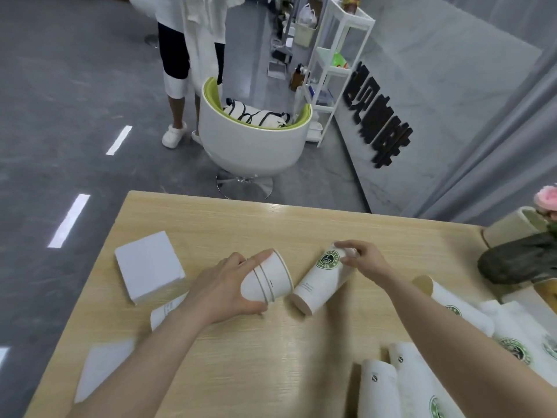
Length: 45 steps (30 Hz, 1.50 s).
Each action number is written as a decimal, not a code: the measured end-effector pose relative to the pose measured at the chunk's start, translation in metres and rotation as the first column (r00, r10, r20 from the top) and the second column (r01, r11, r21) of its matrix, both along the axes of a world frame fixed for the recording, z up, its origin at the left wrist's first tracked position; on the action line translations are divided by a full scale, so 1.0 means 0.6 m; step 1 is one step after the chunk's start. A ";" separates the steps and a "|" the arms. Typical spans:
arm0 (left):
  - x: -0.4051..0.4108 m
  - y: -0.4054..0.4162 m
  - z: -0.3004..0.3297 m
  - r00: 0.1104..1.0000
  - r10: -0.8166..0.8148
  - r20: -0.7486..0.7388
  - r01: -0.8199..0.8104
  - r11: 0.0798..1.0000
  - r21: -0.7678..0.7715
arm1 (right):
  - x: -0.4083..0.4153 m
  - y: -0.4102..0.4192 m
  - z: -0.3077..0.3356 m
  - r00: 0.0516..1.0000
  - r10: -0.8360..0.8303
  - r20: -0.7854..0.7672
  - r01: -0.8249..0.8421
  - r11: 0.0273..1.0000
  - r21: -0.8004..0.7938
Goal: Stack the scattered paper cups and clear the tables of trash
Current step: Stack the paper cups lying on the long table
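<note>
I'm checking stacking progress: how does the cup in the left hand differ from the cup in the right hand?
The left hand grips a nested stack of cups, several rims showing; the right hand pinches what looks like a single cup. The stack's mouth opens to the right; the single cup's mouth faces the camera. The single cup shows a green logo; the stack's visible side shows none. Both are white paper and lie tilted just above the table.

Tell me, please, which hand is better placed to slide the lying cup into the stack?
Probably the right hand: its grip already pinches the base of the lying cup, whose mouth faces the nested cups held by the left hand.
</note>
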<state>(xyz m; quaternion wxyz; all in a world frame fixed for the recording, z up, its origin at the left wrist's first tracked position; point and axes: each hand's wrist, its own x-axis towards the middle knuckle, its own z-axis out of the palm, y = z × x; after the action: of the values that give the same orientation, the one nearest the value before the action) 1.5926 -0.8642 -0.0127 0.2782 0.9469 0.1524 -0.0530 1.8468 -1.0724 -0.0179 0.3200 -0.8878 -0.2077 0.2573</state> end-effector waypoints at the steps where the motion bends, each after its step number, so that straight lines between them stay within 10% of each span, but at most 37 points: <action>1: -0.003 -0.001 -0.001 1.000 0.002 -0.005 -0.002 1.000 -0.009 | -0.002 -0.008 0.002 0.999 -0.021 -0.036 0.023 0.998 0.050; 21: -0.134 -0.051 0.025 0.996 -0.075 0.054 0.076 0.997 -0.013 | -0.241 -0.168 0.125 0.901 -0.162 -0.402 0.391 0.706 0.591; 36: -0.197 -0.110 0.037 0.957 -0.277 0.086 0.264 0.955 0.132 | -0.450 -0.167 0.098 0.871 -0.068 -0.486 0.418 0.621 0.663; 45: -0.173 -0.170 0.037 0.882 -0.463 0.090 0.437 0.874 0.212 | -0.547 -0.156 0.070 0.823 -0.289 -0.490 0.565 0.512 0.647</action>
<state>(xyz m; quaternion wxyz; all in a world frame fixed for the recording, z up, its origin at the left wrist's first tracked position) 1.4885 -0.9664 0.0093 0.1787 0.9793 -0.0877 -0.0366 1.5188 -1.1660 0.0239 0.7497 -0.6323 -0.0133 0.1948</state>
